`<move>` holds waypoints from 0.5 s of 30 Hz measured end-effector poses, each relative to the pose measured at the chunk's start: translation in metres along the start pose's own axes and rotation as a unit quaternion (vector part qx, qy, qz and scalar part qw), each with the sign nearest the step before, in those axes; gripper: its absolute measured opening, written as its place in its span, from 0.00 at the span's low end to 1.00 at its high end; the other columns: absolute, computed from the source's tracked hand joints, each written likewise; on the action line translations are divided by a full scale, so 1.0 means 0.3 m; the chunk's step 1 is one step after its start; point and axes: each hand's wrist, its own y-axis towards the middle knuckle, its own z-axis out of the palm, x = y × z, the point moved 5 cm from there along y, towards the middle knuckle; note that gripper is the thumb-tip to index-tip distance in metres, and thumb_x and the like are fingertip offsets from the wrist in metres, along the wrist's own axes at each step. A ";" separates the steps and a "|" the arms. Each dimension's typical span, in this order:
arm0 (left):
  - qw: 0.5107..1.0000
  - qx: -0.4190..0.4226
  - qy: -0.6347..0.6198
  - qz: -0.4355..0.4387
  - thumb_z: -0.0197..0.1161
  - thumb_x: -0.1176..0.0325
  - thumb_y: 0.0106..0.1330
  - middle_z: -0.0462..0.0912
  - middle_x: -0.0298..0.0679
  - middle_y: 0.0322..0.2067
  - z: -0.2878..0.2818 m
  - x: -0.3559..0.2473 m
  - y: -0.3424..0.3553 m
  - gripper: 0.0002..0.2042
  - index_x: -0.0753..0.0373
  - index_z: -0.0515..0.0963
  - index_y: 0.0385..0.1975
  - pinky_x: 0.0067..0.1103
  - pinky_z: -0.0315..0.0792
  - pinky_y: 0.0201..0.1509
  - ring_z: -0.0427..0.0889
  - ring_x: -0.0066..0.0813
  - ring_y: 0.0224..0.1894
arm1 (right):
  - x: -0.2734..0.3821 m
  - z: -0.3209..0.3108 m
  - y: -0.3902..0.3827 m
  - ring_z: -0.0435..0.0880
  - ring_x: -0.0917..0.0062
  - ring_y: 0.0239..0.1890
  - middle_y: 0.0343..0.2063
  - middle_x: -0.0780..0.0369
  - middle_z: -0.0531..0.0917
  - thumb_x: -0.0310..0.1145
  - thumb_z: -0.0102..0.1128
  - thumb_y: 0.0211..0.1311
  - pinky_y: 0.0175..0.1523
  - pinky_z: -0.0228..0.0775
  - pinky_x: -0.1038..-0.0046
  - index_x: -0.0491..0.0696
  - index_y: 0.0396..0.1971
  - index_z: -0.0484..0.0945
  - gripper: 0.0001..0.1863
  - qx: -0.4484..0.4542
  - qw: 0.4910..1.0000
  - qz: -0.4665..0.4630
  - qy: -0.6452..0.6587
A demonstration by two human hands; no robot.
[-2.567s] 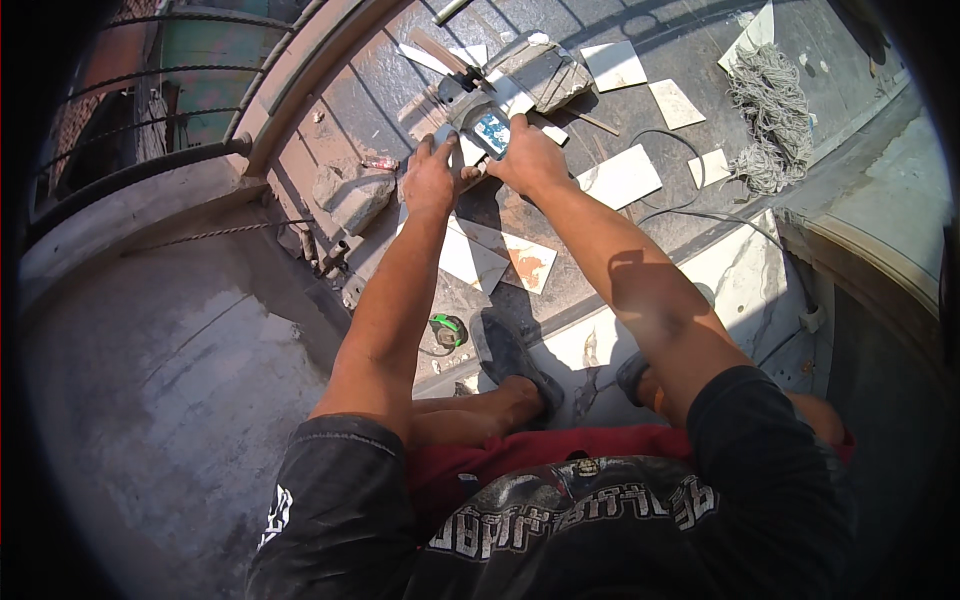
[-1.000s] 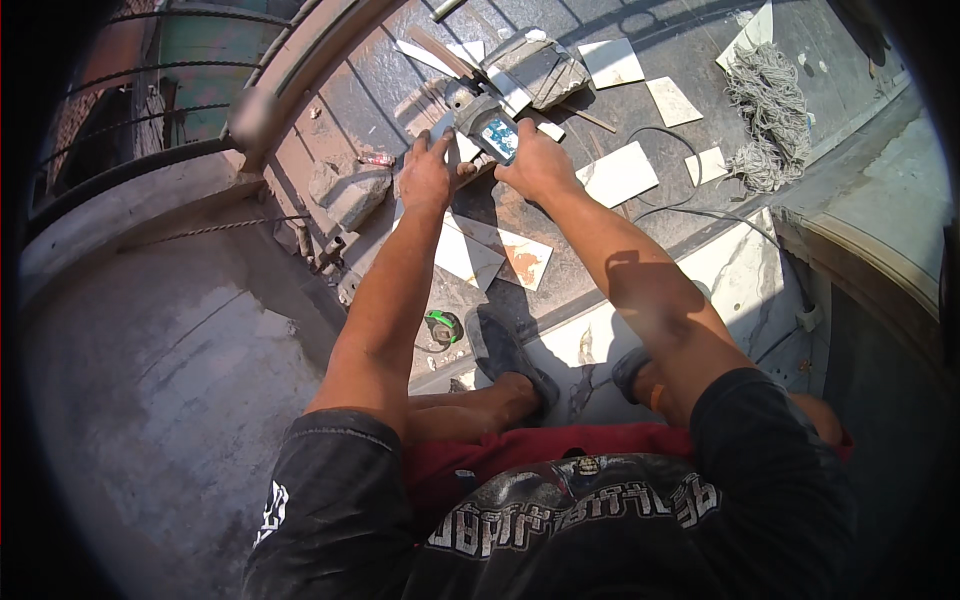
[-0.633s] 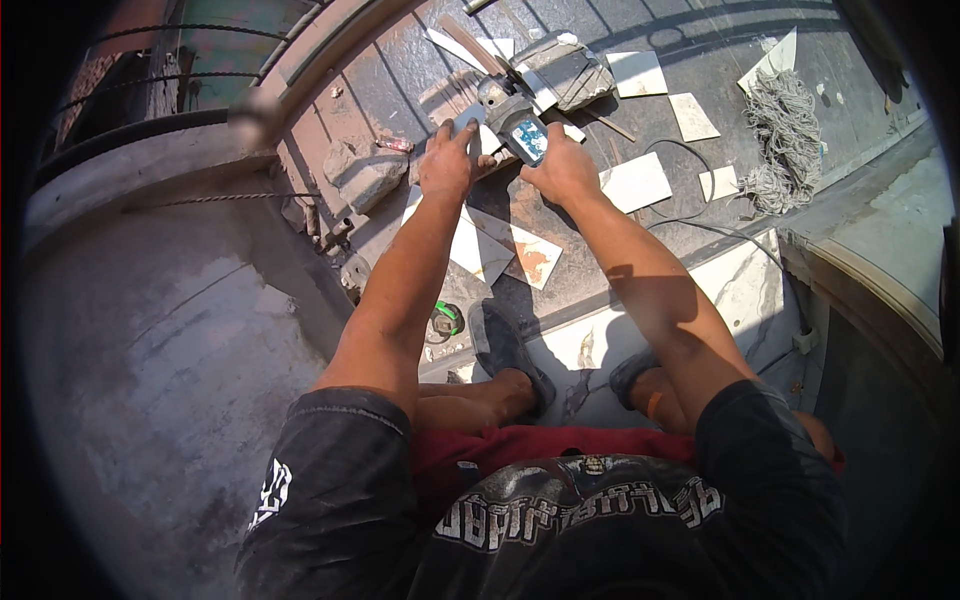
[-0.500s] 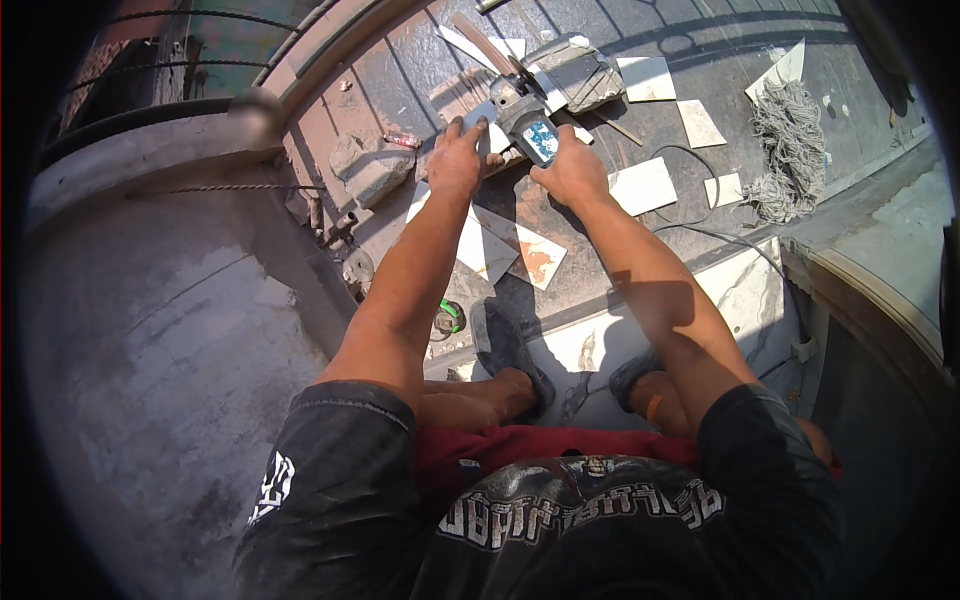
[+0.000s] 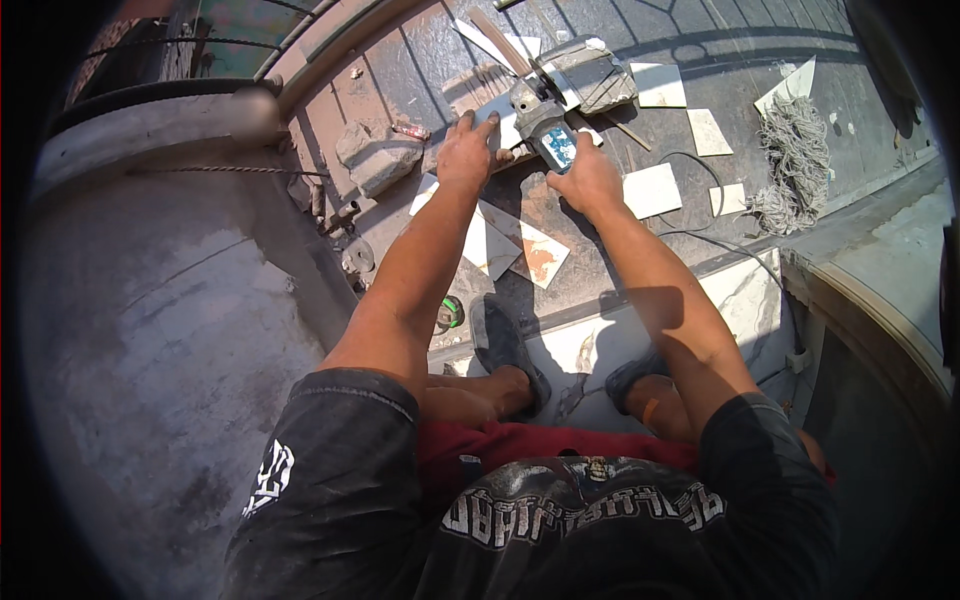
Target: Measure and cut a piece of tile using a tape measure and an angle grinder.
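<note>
My right hand grips the grey angle grinder, which has a blue-and-white label on its body and its disc end toward the top. Beside it, my left hand holds a pale tile piece, fingers bent over it. The tile lies across rubble and wood; the disc's exact contact is too small to tell. A chunk of broken concrete sits just beyond the grinder. More cut white tiles lie around my hands, some below my left wrist.
A concrete chunk lies left of my hands. A black cord runs right, near a grey mop head. A green-and-black tape measure is by my left foot. Railing and a concrete ledge border the left.
The view has shifted, so the floor, hands and grinder appear farther right. My hands keep their grip on the grinder and tile, with little other visible movement.
</note>
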 end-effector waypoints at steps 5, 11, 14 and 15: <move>1.000 0.002 0.002 0.007 0.71 0.47 0.57 0.69 0.42 0.68 0.015 0.024 0.013 0.32 0.37 0.73 0.65 0.36 0.71 0.66 0.71 0.46 0.67 | -0.006 0.007 -0.007 0.83 0.49 0.50 0.48 0.44 0.82 0.45 0.77 0.49 0.54 0.77 0.54 0.40 0.55 0.66 0.39 -0.003 1.000 -0.006 -0.004; 1.000 -0.007 0.006 0.009 0.71 0.45 0.56 0.70 0.43 0.67 0.025 0.018 0.008 0.34 0.37 0.73 0.65 0.38 0.71 0.66 0.70 0.47 0.67 | -0.014 0.003 -0.022 0.83 0.49 0.51 0.48 0.44 0.82 0.44 0.76 0.49 0.55 0.77 0.54 0.40 0.55 0.66 0.39 0.001 1.000 0.004 -0.005; 1.000 -0.015 -0.007 0.011 0.72 0.43 0.55 0.70 0.43 0.67 0.036 0.040 0.022 0.35 0.37 0.72 0.65 0.38 0.71 0.66 0.70 0.47 0.67 | -0.012 0.003 -0.025 0.83 0.49 0.51 0.48 0.44 0.82 0.43 0.75 0.50 0.55 0.77 0.54 0.40 0.55 0.67 0.38 -0.003 1.000 -0.002 -0.004; 1.000 -0.015 -0.007 0.011 0.72 0.43 0.55 0.70 0.43 0.67 0.038 0.041 0.023 0.35 0.37 0.72 0.65 0.38 0.71 0.66 0.70 0.47 0.67 | -0.012 0.003 -0.026 0.83 0.49 0.50 0.48 0.43 0.82 0.43 0.75 0.50 0.55 0.77 0.54 0.40 0.55 0.67 0.38 0.000 1.000 0.001 -0.004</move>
